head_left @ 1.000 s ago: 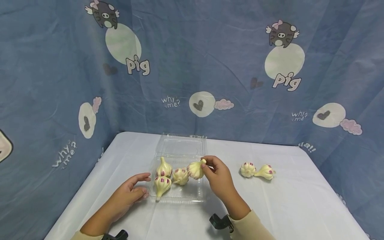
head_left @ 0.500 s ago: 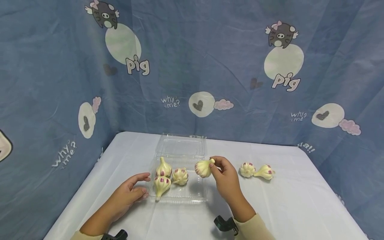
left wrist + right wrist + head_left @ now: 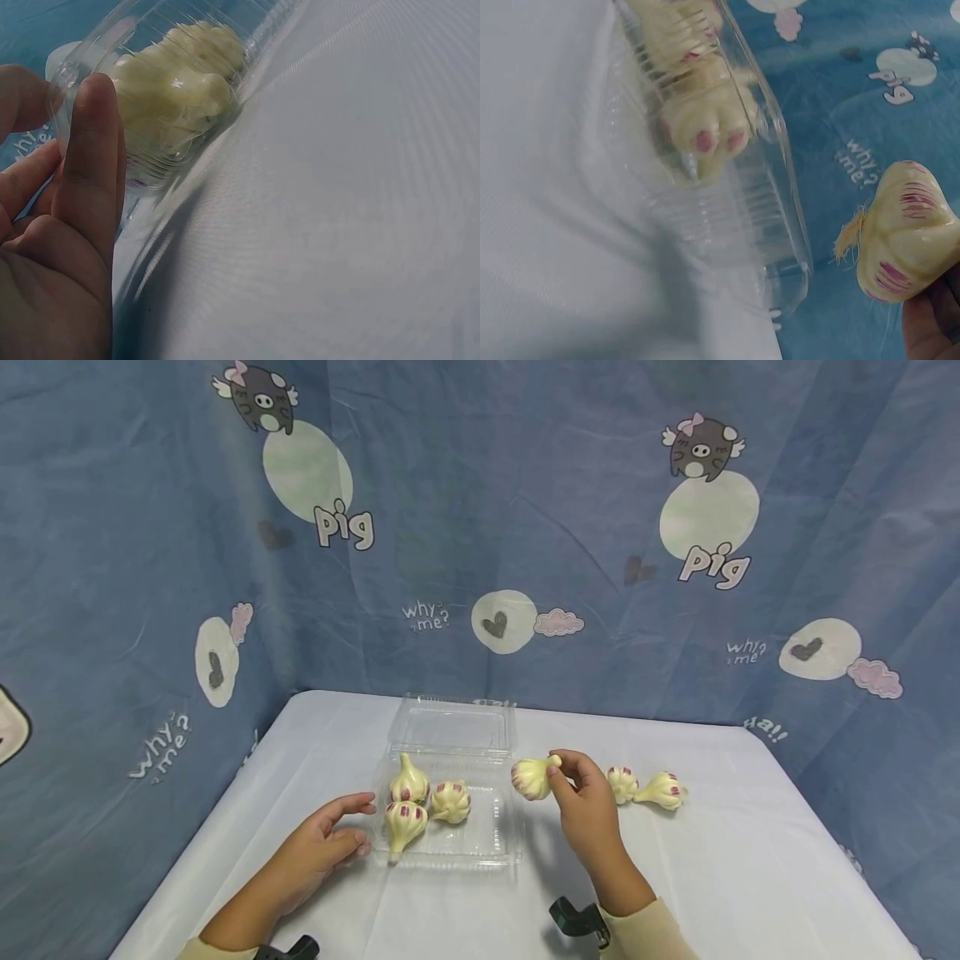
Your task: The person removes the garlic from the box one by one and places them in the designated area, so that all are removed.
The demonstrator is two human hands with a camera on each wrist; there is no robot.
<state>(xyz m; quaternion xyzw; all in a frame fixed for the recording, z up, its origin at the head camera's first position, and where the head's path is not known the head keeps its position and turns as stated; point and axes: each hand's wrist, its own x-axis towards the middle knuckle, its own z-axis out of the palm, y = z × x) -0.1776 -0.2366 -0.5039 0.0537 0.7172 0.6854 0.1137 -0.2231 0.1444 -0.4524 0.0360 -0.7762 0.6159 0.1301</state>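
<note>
A garlic bulb [image 3: 532, 778] with purple-streaked skin hangs in the air just right of the clear plastic container [image 3: 483, 860]. My right hand [image 3: 588, 802] pinches it by its stem, and the root tuft shows in the right wrist view. My left hand [image 3: 322, 852] rests at the container's left edge, fingers and thumb apart; in the left wrist view its thumb [image 3: 94, 142] and fingertips touch the rim. Inside the container sit a garlic bulb [image 3: 408, 781] at the back left, a second bulb [image 3: 405, 822] in front of it and a third bulb [image 3: 452, 802] toward the middle.
The container's hinged lid [image 3: 453, 727] lies open toward the back. Two more garlic bulbs lie on the white table to the right: one bulb [image 3: 622, 783] partly behind my right hand, the other bulb [image 3: 663, 791] beside it. A blue printed curtain [image 3: 600, 527] hangs around the table.
My right hand has carried its garlic bulb rightward, from above the container to beyond its right edge. The left hand and the bulbs in the container have stayed put.
</note>
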